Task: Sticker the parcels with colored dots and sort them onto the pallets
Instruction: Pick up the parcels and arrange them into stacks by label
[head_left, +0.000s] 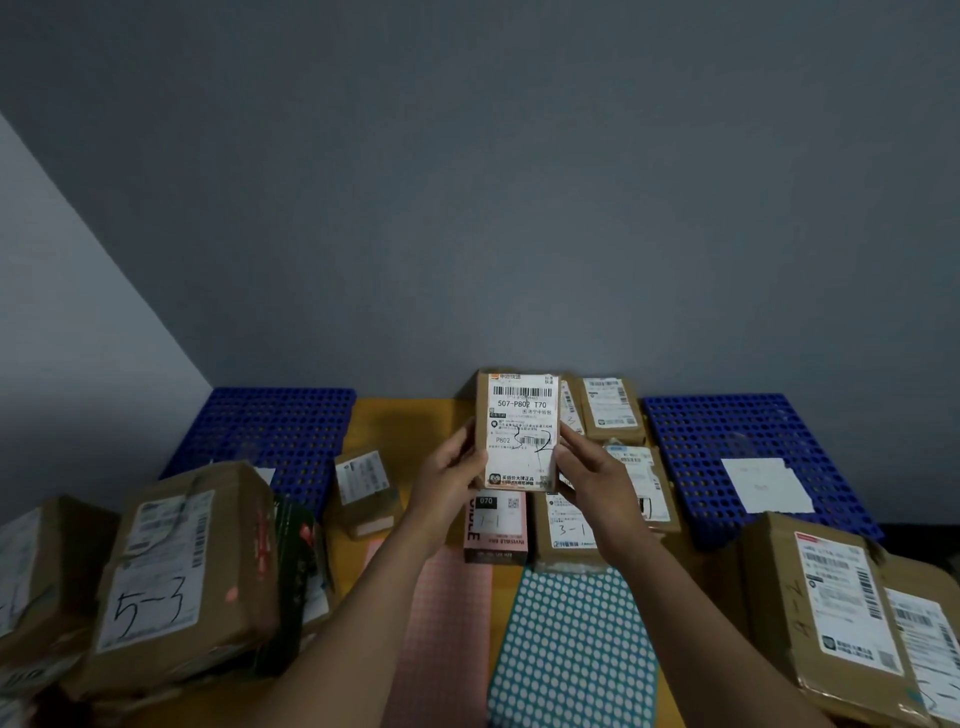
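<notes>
I hold a small brown parcel (519, 415) upright in front of me, its white shipping label facing me with "3-2" handwritten on it. My left hand (451, 475) grips its left edge and my right hand (592, 470) grips its right edge. Below it lie a pink dot sticker sheet (441, 623) and a teal sheet of white dots (571, 649) on the yellow table (405, 421). One blue perforated pallet (280, 431) sits at the back left, another blue pallet (727, 447) at the back right.
More parcels lie behind the held one: a pink box (496, 535), a box marked "3-1" (569, 530), and others (610, 410). A stack with a box marked "5-3" (176, 577) stands left; large boxes (831, 613) stand right. A white sheet (766, 486) lies on the right pallet.
</notes>
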